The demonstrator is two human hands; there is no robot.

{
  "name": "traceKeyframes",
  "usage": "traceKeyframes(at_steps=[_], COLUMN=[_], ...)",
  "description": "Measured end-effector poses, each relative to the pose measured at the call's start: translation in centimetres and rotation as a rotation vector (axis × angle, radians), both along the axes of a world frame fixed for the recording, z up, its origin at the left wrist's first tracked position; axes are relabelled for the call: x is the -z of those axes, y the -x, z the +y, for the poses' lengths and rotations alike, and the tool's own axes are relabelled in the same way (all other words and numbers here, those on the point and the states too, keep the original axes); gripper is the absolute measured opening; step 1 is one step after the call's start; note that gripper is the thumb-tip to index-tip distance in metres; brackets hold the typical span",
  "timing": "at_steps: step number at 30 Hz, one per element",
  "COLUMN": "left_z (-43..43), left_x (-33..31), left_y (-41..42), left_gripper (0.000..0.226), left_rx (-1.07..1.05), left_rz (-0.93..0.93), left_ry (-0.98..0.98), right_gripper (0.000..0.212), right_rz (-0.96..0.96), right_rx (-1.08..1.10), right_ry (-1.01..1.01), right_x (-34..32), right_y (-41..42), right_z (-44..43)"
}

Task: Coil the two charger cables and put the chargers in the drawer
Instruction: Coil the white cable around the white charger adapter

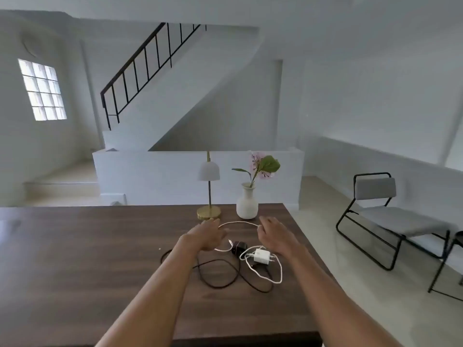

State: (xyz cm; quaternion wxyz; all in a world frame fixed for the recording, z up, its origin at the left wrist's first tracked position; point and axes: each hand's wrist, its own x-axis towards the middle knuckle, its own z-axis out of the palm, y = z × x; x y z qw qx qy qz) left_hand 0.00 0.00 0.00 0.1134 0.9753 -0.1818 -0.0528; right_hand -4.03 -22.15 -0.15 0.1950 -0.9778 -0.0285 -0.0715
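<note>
Our left hand (208, 235) lies fairly flat, fingers reaching onto one end of an arc of white cable (238, 222); whether it pinches the cable we cannot tell. Our right hand (275, 234) meets the other end with fingers curled and seems to pinch it. We judge this the start of coiling the white cable: one arc spans the hands and nothing is coiled yet. Next we need a firm hold and even loops gathered toward the white charger (261, 256), easing clear of the black cable (218, 274) it crosses. The white cable is thin and limp, looped loosely round its charger. The black charger (239, 247) sits just beside, its cable sprawled in wide loops on the table (100, 246). A lamp (208, 212) and vase (247, 206) stand just beyond the hands; we see no drawer
</note>
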Motion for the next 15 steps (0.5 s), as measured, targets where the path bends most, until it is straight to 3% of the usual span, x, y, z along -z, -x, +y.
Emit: traceKeyframes(at_steps=[6,15], left_z=[-2.1,-4.1], left_x=[7.3,11.2], left_y=[1.7,0.7], left_gripper=[0.039,0.05], left_rx=[0.022,0.009], left_rz=[-0.003,-0.067], left_ry=[0.146,0.196], right_gripper=[0.043,0.035], right_rz=[0.082,-0.086], right_rx=[-0.001,0.026], right_ry=[0.0,-0.105], right_x=[8.0,12.6], right_y=[0.5,-0.7], right_z=[-0.4,-2.0])
